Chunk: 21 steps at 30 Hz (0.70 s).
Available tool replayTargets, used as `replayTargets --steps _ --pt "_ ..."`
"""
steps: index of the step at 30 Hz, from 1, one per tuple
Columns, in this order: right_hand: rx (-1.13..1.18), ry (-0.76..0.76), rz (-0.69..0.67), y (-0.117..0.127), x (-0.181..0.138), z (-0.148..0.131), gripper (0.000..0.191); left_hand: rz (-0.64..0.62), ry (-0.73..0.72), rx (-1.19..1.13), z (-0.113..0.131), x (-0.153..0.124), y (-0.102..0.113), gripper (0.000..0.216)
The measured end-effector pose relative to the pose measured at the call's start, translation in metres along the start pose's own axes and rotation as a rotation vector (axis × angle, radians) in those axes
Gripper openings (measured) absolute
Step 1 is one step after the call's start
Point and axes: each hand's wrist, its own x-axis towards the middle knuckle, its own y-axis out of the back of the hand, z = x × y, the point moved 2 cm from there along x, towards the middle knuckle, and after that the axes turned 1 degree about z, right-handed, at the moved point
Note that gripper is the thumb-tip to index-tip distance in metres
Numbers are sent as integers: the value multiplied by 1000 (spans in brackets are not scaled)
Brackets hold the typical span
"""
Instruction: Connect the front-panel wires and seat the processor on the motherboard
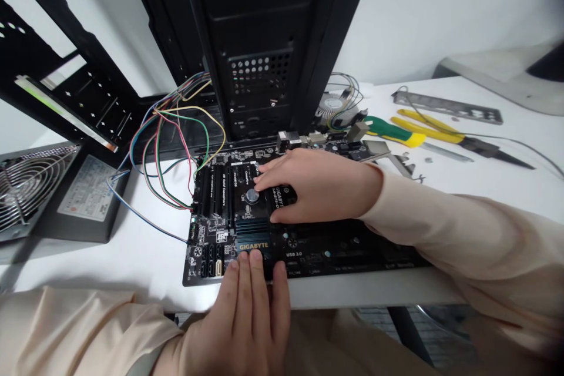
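Two risks, probably. Open case [264, 41], upright behind: only coloured wires [176, 147] seen spilling out, liable to tear loose if the board shifts. Motherboard [326, 247], flat at the counter [132, 252] front edge: apt to slide off under a push. Right grip [317, 185] spread palm-down mid-board; left grip [251, 311] spread, fingertips on the near edge, pinching nothing.

A white table [136, 252] stands against a plain white wall [440, 6].

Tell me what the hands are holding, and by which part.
Nothing is gripped: left hand rests on the near edge of the circuit board, right hand lies flat on its middle.
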Motion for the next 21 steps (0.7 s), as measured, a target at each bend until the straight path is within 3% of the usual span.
replayTargets --steps 13,18,21 --pt "16 -2 2 0 0 -1 41 51 5 -26 -7 6 1 29" --pt "83 -12 31 -2 3 2 30 118 59 -226 -25 18 3 19" --pt "84 17 83 -4 6 3 26 44 181 -400 -45 33 0 24"
